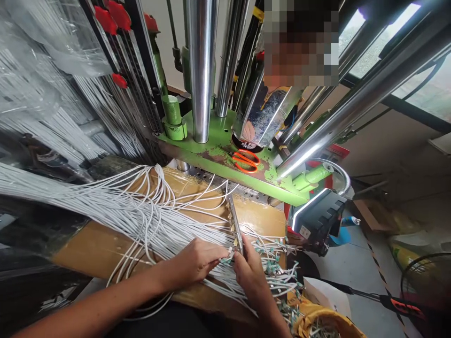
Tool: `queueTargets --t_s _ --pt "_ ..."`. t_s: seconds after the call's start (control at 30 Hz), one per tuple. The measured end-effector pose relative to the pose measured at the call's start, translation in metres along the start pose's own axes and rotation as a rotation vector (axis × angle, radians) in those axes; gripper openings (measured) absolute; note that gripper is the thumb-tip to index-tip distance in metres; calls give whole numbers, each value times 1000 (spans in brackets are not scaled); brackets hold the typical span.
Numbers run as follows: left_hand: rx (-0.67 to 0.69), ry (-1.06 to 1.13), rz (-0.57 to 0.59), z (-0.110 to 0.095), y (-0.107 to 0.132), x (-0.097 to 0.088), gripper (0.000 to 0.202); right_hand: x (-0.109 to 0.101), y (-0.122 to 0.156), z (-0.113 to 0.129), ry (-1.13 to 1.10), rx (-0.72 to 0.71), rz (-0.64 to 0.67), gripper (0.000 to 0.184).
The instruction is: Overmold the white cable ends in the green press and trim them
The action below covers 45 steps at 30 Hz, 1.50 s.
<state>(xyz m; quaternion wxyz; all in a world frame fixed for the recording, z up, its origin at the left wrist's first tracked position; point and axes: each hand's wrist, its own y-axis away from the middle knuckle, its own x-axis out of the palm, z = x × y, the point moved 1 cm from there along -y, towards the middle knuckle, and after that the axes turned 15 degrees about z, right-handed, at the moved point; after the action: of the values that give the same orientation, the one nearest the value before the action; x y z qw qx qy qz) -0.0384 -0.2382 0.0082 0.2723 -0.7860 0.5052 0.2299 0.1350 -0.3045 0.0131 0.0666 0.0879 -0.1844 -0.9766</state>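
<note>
The right hand forms a closed grip around the lower end of a narrow slotted steel bar. The left hand keeps its grip pressed together on a white insulated wire just beside the bar. Small teal connectors sit on wire ends to the right of the hands. A long white wire bundle fans across a tan cardboard-topped counter. Beyond the counter, orange-handled steel scissors lie on a green-painted, rust-marked steel press plate below polished chrome columns.
</note>
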Motion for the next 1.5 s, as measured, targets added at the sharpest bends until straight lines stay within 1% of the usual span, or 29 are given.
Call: queueTargets --t_s 0.07,0.17,0.27,0.5,0.67,0.77,0.87,0.93,1.0,1.1,1.2,1.27,1.3,1.33,1.4,1.5 --pt "-6 -8 19 2 -1 2 26 6 2 0 29 -54 -42 53" --pt "-22 -6 64 4 -2 3 28 7 3 0 44 -85 -30 54" --pt "-28 5 84 7 -1 4 28 7 3 -3 27 -83 -3 53" --pt "-88 92 87 11 -2 6 27 9 3 -5 79 -82 -26 55" --pt "-69 43 126 9 0 7 28 11 5 -10 109 -68 -48 55" --pt "-66 -2 98 11 2 11 28 12 4 -15 112 -87 -71 53" --pt "-95 -9 61 13 1 12 28 14 3 -15 120 -114 -91 51" --pt "-137 33 67 12 -2 9 27 14 2 -12 140 -122 -112 52" --pt "-227 121 56 8 -7 1 25 15 2 -8 149 -99 -115 56" --pt "-402 285 -50 3 -10 -11 27 15 2 -5 122 -27 -104 64" --pt "-561 495 -168 2 -10 -17 31 15 2 -5 105 -7 -120 62" --pt "-631 645 -230 3 -10 -18 30 14 2 -6 96 -12 -120 61" --pt "-645 686 -246 4 -10 -19 31 13 2 -7 89 -13 -119 62" --pt "-648 685 -246 4 -10 -20 33 13 1 -8 82 -15 -116 62" --pt "-619 578 -201 5 -11 -22 30 12 1 -8 75 -23 -118 63" --pt "-475 325 -73 8 -12 -25 22 10 1 -8 73 -23 -110 64"
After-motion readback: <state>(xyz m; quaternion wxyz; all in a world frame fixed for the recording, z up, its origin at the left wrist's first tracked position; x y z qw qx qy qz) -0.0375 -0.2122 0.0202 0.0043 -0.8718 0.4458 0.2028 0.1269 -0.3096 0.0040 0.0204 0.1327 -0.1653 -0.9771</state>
